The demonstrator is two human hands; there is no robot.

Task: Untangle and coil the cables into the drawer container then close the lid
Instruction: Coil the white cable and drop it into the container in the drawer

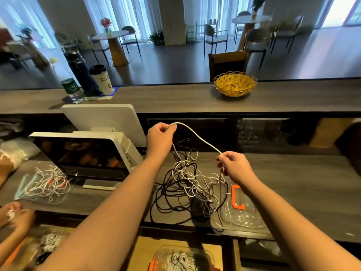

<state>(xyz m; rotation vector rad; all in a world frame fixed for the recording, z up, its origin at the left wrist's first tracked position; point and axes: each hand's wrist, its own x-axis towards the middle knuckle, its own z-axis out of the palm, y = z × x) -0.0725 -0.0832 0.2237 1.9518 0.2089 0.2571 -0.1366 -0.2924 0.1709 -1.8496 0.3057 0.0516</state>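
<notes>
Your left hand (160, 138) and right hand (235, 166) each pinched the white cable (201, 140), fingers curled, stretching it above the tangle (187, 184) on the counter (293, 184) (lid (245, 210) beside it).

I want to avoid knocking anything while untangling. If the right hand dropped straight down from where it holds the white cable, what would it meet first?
Probably the clear lid with the orange handle, just beside the cable tangle. The right hand seems above its near edge, though depth is uncertain.
</notes>
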